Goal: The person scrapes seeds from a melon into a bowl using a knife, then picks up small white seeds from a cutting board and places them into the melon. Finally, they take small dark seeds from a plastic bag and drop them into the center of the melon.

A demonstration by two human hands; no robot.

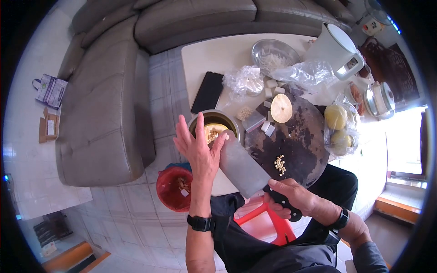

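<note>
Head view: the left hand (198, 150) was open, its fingers spread above the pot (232, 119) and its thumb near the tip of the cleaver (246, 170). Whether the thumb touched the metal was hard to tell. The right hand (291, 200) was closed around the black handle, with the broad blade slanting up towards the pot's rim. One small pale bead (227, 136) showed at the blade's tip, by the thumb, and a yellow-edged piece (214, 132) with more such bits lay inside the pot.

The step in hand looked like getting small bits off the blade and into the pot — a judgement only. From that pose, the next move called for a steady right wrist, the blade's end kept over the opening, and a light thumb clear of the edge; a careless tilt could have dropped bits outside.

A small heap of pale beads (280, 165) lay on the round board (309, 132) — near its lower edge — while a pale cut half (281, 108) rested farther up.
</note>
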